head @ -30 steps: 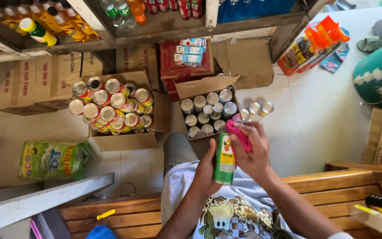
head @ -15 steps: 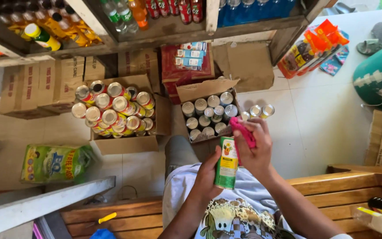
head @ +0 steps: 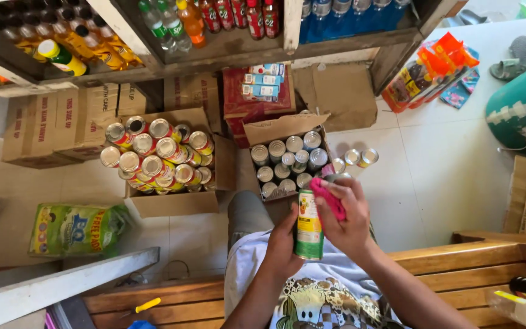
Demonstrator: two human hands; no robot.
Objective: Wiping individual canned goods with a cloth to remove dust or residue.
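My left hand (head: 284,247) grips a tall can with a green and yellow label (head: 308,226) from below and behind, holding it upright over my lap. My right hand (head: 345,213) presses a pink cloth (head: 329,196) against the can's upper side, near its top. Just beyond the can, on the floor, an open cardboard box (head: 287,159) holds several silver-topped cans. Three loose cans (head: 354,159) stand on the tiles to its right.
A larger box (head: 162,159) heaped with cans lies to the left, a green bag (head: 75,228) beside it. Shelves of bottles (head: 214,21) run along the top. I sit on a wooden bench (head: 488,259). Snack packets (head: 430,70) and a teal object (head: 522,103) lie right.
The can and both hands stay over my lap, shifting only slightly. My right hand has slid the pink cloth a little along the can's top.
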